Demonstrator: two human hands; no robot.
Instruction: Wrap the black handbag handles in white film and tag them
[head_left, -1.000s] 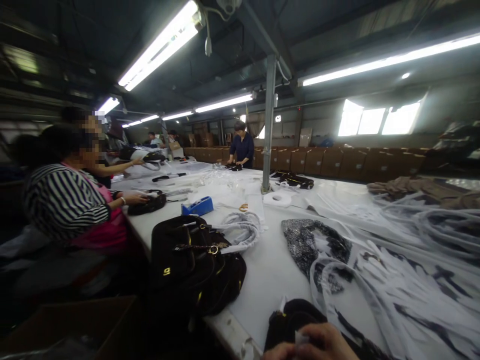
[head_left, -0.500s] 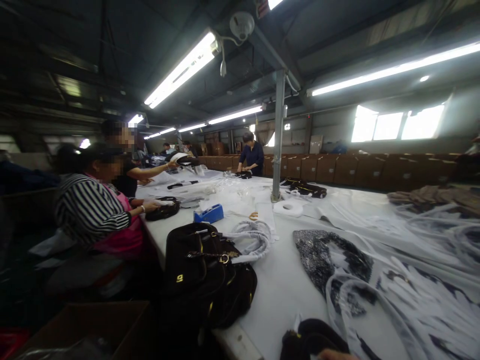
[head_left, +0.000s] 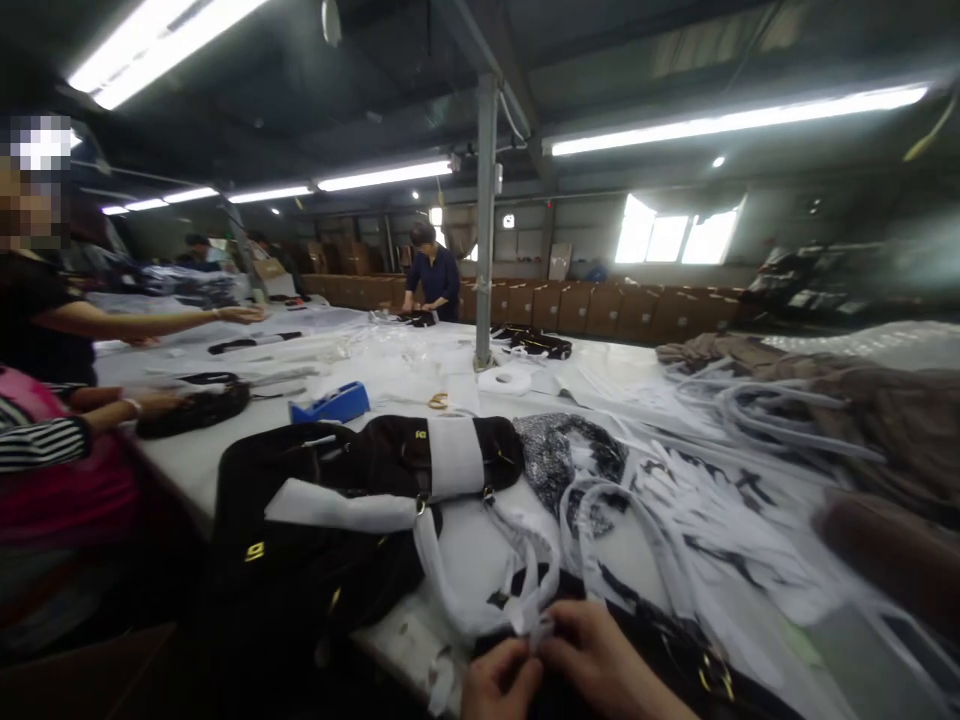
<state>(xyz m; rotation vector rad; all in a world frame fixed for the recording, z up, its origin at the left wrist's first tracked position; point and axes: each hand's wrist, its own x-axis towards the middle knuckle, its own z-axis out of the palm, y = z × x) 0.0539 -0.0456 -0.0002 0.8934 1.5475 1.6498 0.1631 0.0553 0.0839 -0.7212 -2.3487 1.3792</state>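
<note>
At the bottom of the head view, my left hand and my right hand are close together, fingertips pinching a white wrapping strip. Beneath them lies a black bag, mostly hidden by the hands and the frame edge. White-wrapped straps run up from there to a small black bag with a white band around it. Left of it is a larger black bag with a gold emblem. A black strap with gold rings lies right of my right hand.
A blue tape dispenser and scissors lie beyond the bags. A metal post rises from the white table. Brown fabric is piled at right. Two people stand or sit at left; another person works at the far side.
The view has turned right. Both hands are now in view, pinching a white strip; before, only a bit of one hand showed. The small banded bag and its wrapped straps now lie on the table.
</note>
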